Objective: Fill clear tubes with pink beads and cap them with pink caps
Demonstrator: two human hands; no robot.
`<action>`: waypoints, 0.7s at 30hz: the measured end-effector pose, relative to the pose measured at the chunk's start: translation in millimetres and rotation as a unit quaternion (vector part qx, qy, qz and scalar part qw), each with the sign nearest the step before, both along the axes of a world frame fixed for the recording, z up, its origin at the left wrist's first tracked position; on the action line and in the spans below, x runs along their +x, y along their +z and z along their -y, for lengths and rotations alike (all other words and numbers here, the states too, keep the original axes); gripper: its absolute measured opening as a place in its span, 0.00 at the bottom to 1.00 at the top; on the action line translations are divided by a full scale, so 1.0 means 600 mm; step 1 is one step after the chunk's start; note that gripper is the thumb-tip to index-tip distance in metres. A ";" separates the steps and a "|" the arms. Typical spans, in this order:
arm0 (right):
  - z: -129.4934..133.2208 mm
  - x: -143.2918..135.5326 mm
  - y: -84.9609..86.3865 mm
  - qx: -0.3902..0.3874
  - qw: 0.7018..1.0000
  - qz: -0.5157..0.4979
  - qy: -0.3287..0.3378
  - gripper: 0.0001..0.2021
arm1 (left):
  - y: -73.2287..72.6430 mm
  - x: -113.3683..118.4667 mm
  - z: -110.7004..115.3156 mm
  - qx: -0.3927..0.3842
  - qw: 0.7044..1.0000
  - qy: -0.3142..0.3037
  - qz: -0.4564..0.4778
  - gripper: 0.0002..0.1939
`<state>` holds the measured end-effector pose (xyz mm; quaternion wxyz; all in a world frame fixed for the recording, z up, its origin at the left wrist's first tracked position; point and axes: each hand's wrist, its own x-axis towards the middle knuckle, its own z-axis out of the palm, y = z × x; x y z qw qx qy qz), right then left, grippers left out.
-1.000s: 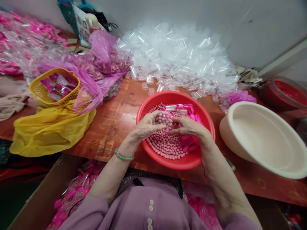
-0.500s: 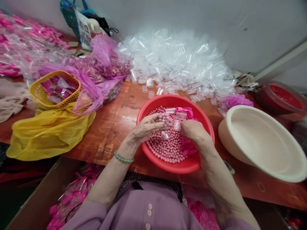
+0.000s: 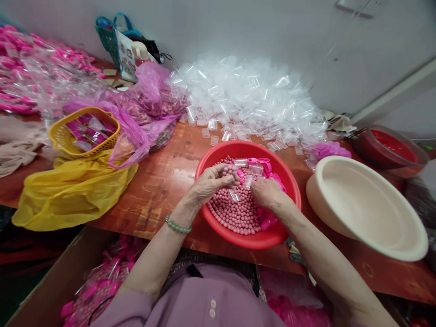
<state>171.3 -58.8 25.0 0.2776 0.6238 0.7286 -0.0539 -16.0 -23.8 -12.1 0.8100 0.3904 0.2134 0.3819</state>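
Note:
My left hand [image 3: 209,184] is closed around a small clear plastic container full of pink beads [image 3: 229,170], over the left side of a red basin [image 3: 245,241]. At the container's right end shows a bright pink piece [image 3: 240,176]; whether it is fixed on, I cannot tell. My right hand [image 3: 267,193] is over the basin's right side with its fingers curled together; what they hold, if anything, is hidden. Loose pink beads [image 3: 235,218] fill the basin's bottom. Clear containers [image 3: 255,170] and bright pink plastic caps [image 3: 267,167] lie on them.
Behind the basin rises a heap of clear containers [image 3: 245,100]. A cream basin [image 3: 368,209] stands at right. On the left are a yellow basket [image 3: 85,152], a yellow bag [image 3: 71,193] and a pink plastic bag [image 3: 151,84]. A box of pink-capped items [image 3: 102,281] sits below the table edge.
My right hand has come left and slightly down, nearer my left hand. A bright pink piece now shows at the end of the held container. The view has shifted slightly.

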 end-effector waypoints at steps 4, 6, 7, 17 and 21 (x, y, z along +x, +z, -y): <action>-0.002 0.003 0.007 -0.011 1.000 -0.007 0.016 0.17 | 0.001 0.001 -0.001 -0.012 1.000 0.001 0.009 0.22; -0.002 0.018 0.016 0.005 0.999 -0.035 0.004 0.16 | 0.001 0.001 -0.002 -0.011 1.000 0.001 0.006 0.22; -0.002 0.027 0.020 0.032 0.996 -0.082 -0.009 0.14 | 0.001 0.002 -0.003 -0.011 1.000 0.003 0.002 0.22; -0.011 0.027 -0.010 0.128 0.612 -0.743 -0.238 0.19 | 0.000 0.009 -0.006 -0.008 0.996 0.043 -0.072 0.20; -0.020 -0.009 -0.021 0.149 0.577 -0.766 -0.239 0.18 | 0.006 0.013 -0.004 0.002 0.994 0.055 -0.092 0.20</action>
